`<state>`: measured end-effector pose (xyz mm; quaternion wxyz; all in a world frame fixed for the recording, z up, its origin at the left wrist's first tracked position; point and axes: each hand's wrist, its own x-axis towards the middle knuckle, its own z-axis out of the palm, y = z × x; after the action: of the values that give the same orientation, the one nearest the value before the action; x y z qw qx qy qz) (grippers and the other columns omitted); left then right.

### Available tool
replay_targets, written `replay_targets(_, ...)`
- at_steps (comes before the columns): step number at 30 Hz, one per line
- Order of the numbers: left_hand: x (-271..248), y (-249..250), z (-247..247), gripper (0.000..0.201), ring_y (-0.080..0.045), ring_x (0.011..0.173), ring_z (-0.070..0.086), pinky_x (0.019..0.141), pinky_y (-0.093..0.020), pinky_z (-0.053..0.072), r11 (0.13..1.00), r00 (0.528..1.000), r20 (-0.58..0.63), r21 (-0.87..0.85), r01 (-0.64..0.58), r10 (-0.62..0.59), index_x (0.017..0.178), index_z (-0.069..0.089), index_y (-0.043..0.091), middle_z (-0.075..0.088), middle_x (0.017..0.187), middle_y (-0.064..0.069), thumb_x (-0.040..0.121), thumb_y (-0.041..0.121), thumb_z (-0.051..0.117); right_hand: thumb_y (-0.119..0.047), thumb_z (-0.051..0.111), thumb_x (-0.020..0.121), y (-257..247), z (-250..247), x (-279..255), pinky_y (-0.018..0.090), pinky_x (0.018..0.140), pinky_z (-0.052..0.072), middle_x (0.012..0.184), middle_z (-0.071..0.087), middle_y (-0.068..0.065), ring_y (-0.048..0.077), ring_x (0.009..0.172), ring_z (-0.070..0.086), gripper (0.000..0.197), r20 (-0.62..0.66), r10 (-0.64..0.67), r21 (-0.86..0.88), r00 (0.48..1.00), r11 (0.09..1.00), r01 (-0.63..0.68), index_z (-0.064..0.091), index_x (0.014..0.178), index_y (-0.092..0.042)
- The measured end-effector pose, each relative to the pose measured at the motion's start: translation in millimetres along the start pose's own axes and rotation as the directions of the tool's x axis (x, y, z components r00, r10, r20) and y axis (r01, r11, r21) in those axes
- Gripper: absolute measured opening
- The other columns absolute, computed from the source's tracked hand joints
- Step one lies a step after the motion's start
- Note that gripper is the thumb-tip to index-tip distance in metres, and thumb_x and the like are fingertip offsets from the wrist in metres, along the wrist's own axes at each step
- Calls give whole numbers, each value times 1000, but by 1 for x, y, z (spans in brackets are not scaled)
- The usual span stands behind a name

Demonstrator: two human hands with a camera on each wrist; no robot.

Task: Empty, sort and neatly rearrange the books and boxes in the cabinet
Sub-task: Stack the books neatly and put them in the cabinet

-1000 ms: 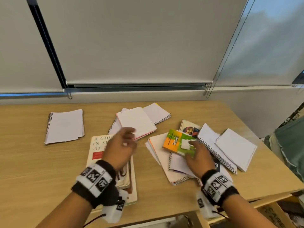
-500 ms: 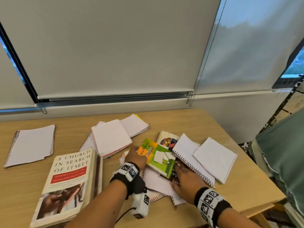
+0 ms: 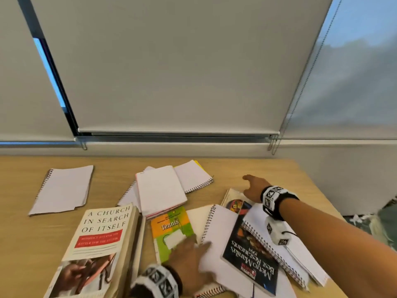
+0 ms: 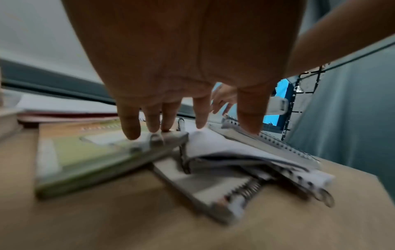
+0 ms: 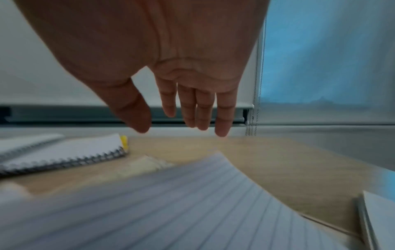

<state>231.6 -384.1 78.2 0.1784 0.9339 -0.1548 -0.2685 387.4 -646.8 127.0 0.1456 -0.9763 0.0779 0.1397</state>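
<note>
- Head view: wood-grain desk [image 3: 25, 244] strewn with spiral notebooks and glossy paperbacks; left hand [image 3: 189, 263], fingers flat, presses the green Tennis book [image 3: 171, 231] and a white notebook [image 3: 219, 229].
- Left wrist view — fingers [image 4: 130, 128] spread, tips on the blurred cover.
- Right wrist view — right hand [image 5: 181, 76] relaxed, holding nothing, above bare desk beyond the lined page [image 5: 171, 203].

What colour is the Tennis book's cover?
The Tennis book is orange and green, clearest in the head view.
</note>
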Motion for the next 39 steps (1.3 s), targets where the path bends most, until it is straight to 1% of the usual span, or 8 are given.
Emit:
replay_targets(6, 4, -15, 18, 90, -21, 149, -13, 119, -48, 0, 999, 995, 103, -34, -6, 9, 149, -3, 49, -14, 162, 4, 82, 69, 54, -26, 54, 90, 8, 43, 56, 33, 107, 40, 159, 24, 10, 28, 139, 37, 76, 204, 97, -54, 974, 995, -88, 15, 155, -15)
replay_targets(13, 14, 14, 13, 101, -21, 150, -7, 120, -46, 0, 977, 991, -13, -170, 128, -132, 154, -5, 29, 5, 163, 4, 81, 60, 59, -16, 55, 86, -5, 35, 59, 27, 71, 44, 111, 65, 15, 32, 98, 62, 17, 72, 74, -103, 995, 993, -66, 63, 97, -5)
replay_targets(17, 12, 22, 9, 87, -21, 144, 18, 119, -40, 12, 947, 970, -107, -265, 181, -216, 152, 12, 32, 30, 153, 0, 84, 50, 62, -11, 57, 87, -12, 11, 54, 30, 89, 48, 126, 62, 16, 33, 115, 58, 39, -37, 87, 12, 996, 996, -86, 60, 126, -4)
replay_targets(23, 13, 23, 5, 82, -24, 136, 28, 114, -41, 25, 955, 972, -72, -218, 202, -223, 150, 18, 30, 37, 146, 1, 82, 48, 61, -2, 55, 85, -25, -43, 33, 25, 74, 44, 99, 68, 11, 26, 89, 61, 25, -198, -9, 210, 980, 976, 51, 68, 104, -12)
replay_targets(27, 4, 23, -22, 77, -19, 138, 27, 115, -37, 27, 907, 930, -315, -418, 44, -190, 149, 23, 33, 32, 146, 5, 85, 45, 63, -1, 51, 86, -52, -80, 3, 25, 72, 44, 94, 66, 7, 23, 86, 60, 32, -300, -112, 222, 947, 958, 183, 68, 108, -16)
replay_targets(33, -15, 24, -108, 65, -5, 126, 40, 106, -26, 35, 808, 710, -698, -467, -360, -87, 142, 39, 31, 45, 133, 12, 85, 35, 70, 0, 48, 82, -123, -123, -71, 21, 58, 43, 80, 65, 0, 18, 76, 59, 26, -370, -412, 76, 833, 880, 469, 63, 81, -22)
replay_targets(36, -26, 19, -143, 63, -8, 116, 54, 102, -33, 45, 685, 752, -656, -578, -444, -67, 138, 48, 26, 58, 127, 9, 82, 39, 71, 0, 49, 81, -165, -126, -109, 21, 59, 46, 76, 63, -7, 11, 73, 59, 27, -273, -592, 12, 758, 786, 618, 60, 77, -25)
replay_targets(39, -44, 5, -154, 26, -18, 98, 69, 94, -45, 53, 590, 777, -626, -654, -473, -71, 111, 68, 18, 74, 104, -2, 89, 30, 65, -4, 55, 82, -193, -113, -129, 22, 65, 46, 83, 63, -9, 6, 76, 58, 22, -283, -666, 28, 690, 714, 700, 59, 86, -26)
